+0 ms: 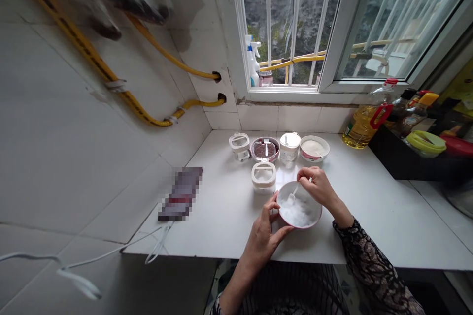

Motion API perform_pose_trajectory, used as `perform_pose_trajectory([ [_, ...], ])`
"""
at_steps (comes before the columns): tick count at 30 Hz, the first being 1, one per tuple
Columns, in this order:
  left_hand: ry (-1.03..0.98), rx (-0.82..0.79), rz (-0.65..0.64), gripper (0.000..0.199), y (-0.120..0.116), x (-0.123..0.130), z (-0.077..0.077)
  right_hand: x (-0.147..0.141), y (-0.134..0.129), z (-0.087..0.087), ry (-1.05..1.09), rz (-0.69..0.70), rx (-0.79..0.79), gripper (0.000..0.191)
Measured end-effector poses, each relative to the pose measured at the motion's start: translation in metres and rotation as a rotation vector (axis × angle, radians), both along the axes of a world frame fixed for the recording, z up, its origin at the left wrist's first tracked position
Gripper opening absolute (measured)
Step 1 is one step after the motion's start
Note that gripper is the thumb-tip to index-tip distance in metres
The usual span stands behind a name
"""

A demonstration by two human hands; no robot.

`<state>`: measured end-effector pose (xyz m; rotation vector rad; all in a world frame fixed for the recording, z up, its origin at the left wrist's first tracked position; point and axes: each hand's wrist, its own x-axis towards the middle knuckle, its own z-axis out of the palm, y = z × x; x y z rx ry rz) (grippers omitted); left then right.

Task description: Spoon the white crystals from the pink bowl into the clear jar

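Observation:
My left hand (266,229) grips the near left rim of a bowl (318,206) on the counter, thumb in front and fingers along the side. White grainy stuff (298,212) lies in the bowl. Over its far rim, my right hand (314,184) pinches a small white plastic spoon (292,196), whose tip reaches down to the white contents. Just left of the bowl stands a clear jar with a cream lid (263,173). Behind are two similar jars, a left one (240,145) and a right one (289,145), a dish of dark red stuff (258,151) and a bowl of pale grains (314,147).
A pixelated dark object (182,193) and a white cable (157,243) lie at the counter's left. An oil bottle (360,125) and a black box (391,155) of bottles stand at the back right. The white counter (369,226) ends in front of me; a window (288,89) is behind.

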<state>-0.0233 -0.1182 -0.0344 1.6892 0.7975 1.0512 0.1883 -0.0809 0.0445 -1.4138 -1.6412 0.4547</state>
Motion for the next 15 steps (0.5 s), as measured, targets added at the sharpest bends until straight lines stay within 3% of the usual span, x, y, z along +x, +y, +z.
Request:
perform_pose_trajectory([
  [5,0.012,0.002,-0.003,0.034,0.0004,-0.0004,-0.0013,-0.0022,0.0001,0.0012,-0.003,-0.019,0.024,0.020],
  [15,0.008,0.005,0.000,0.035,0.0008,-0.0001,-0.0029,0.0029,0.0059,-0.0058,0.497,-0.024,-0.230,0.014],
])
